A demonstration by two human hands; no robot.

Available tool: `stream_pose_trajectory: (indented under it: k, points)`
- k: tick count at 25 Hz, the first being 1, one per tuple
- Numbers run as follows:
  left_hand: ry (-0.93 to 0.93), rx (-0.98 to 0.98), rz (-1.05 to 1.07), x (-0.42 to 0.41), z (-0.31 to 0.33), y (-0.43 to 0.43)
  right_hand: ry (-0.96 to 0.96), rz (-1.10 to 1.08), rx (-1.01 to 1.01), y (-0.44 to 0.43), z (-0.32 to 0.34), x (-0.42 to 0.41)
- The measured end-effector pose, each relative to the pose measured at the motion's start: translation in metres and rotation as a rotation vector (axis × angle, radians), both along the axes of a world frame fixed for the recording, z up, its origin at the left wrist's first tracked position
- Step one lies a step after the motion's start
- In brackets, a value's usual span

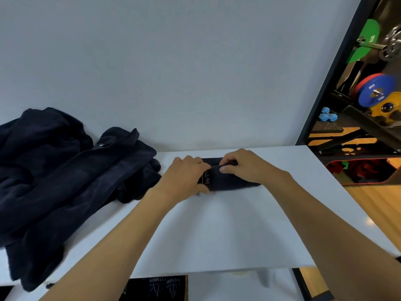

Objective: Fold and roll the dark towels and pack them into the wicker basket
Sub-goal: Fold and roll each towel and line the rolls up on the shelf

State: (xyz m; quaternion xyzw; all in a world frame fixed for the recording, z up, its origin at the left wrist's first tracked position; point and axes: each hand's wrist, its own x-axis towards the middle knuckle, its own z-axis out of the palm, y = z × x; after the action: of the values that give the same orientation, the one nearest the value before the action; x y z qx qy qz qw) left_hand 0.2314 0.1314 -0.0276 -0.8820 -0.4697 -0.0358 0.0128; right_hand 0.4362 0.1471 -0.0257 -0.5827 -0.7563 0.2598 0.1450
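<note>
A dark navy towel roll (pixel 230 180) lies near the far edge of the white table (pixel 217 231), with pale lettering on its left end. My left hand (pixel 186 177) grips the roll's left end. My right hand (pixel 245 166) pinches a fold of cloth on top of the roll. A loose pile of dark towels (pixel 65 181) covers the table's left side, touching the wall. No wicker basket is in view.
A pale wall (pixel 173 72) stands right behind the table. At the right, a dark frame edges a gym area with coloured weight plates (pixel 377 90) and a wooden floor. Dark printed cloth (pixel 160 287) shows below the table's near edge.
</note>
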Motion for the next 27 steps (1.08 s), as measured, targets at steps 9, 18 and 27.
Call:
stream_pose_trajectory:
  k: [9,18,27]
  points:
    - [-0.235,-0.643,0.115,-0.004,0.017,0.078,-0.371,0.078,0.403,-0.009,-0.006,-0.022]
    - [-0.324,0.102,0.211,0.024,-0.017,0.015,-0.126,0.095,0.003,0.051,0.016,-0.022]
    - [-1.078,-0.206,0.645,0.04,-0.034,0.01,-0.429,0.026,0.346,0.034,-0.009,-0.037]
